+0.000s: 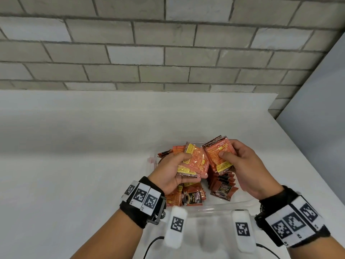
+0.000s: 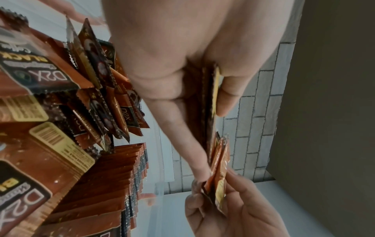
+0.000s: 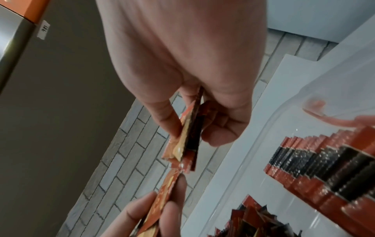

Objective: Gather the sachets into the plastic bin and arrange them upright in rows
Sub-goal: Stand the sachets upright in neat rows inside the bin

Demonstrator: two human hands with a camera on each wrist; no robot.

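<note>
Both hands over the plastic bin (image 1: 220,207) at 6 o'clock on the table (image 1: 74,146). Left hand (image 1: 170,171) and right hand (image 1: 246,165) each pinching a small stack of sachets (image 1: 218,156) between thumb and fingers. Loose pinch risks slippery packets fanning out, dropping onto the upright row (image 1: 223,186) and toppling it.

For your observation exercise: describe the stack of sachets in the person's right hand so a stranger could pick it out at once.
Start at the clear plastic bin on the white counter. Above its right side, the right hand pinches a small stack of sachets. Unlike the upright row below, it is lifted clear, orange backs facing up.
</note>
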